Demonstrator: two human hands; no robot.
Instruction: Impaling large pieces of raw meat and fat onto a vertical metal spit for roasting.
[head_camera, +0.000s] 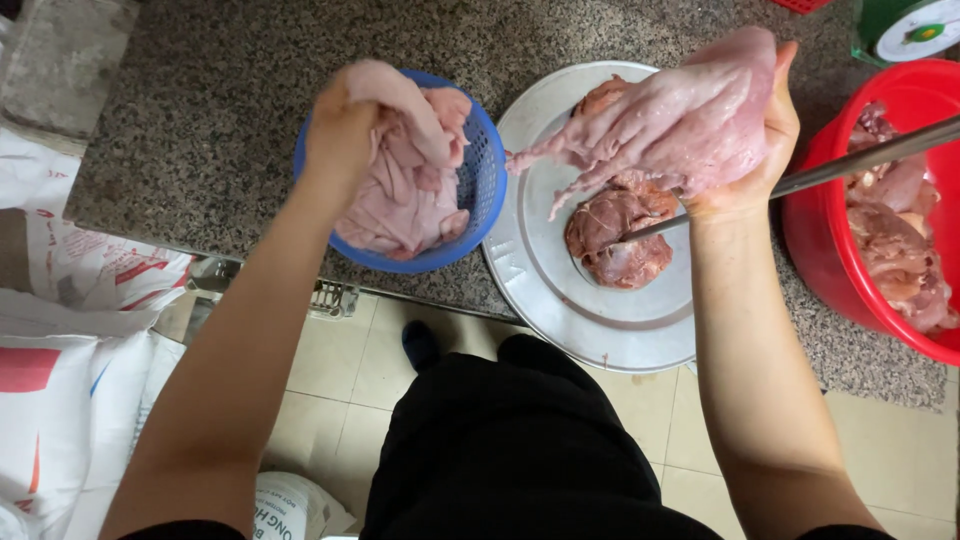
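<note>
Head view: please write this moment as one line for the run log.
left hand: holds pale skin over blue basket | right hand: holds meat piece and knife over metal tray | red basin: meat

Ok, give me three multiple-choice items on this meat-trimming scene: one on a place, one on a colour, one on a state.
1. Where is the left hand?
A. over the blue basket
B. on the floor
C. inside the red tub

2. What colour is the tub at the right?
A. green
B. red
C. white

3. What is the right hand doing?
A. resting flat on the counter
B. hanging empty
C. gripping a pale piece of meat lifted above the metal tray

Answers: 1 A, it holds pale trimmings above the basket; 2 B, its wall is red; 3 C, the fingers close on meat held clear of the tray.
</note>
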